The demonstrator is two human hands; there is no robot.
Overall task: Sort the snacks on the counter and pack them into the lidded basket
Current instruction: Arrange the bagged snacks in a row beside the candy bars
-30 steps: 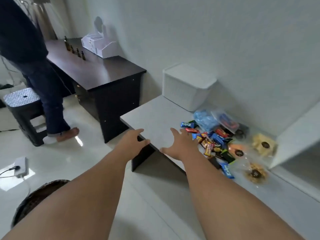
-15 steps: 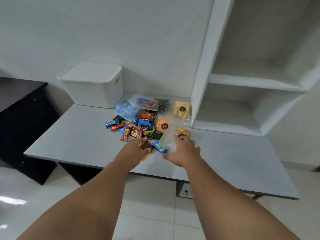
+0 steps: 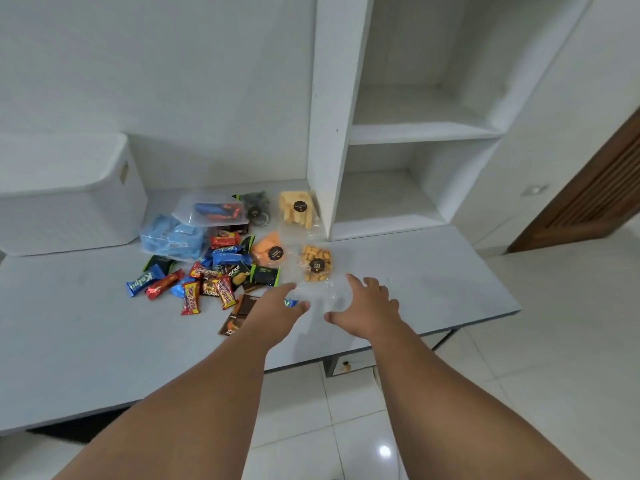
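A heap of wrapped snacks [image 3: 214,271] lies on the grey counter [image 3: 86,341], with clear bags of orange crackers [image 3: 316,263], pale chips [image 3: 298,209] and blue sweets [image 3: 173,237] among them. The white lidded basket [image 3: 65,199] stands at the back left, lid on. My left hand [image 3: 277,306] hovers with relaxed fingers over a brown wrapper [image 3: 239,317] at the heap's near edge. My right hand [image 3: 367,306] is spread open just right of it, near the cracker bag. Neither hand holds anything.
A white shelf unit [image 3: 398,133] with open compartments rises from the counter's back right. A brown door [image 3: 588,202] is at the far right. White tiled floor [image 3: 346,427] lies below the counter's front edge.
The view has swung right and closer to the counter. Both hands have reached forward from the counter's left end to the near edge of the snack heap.
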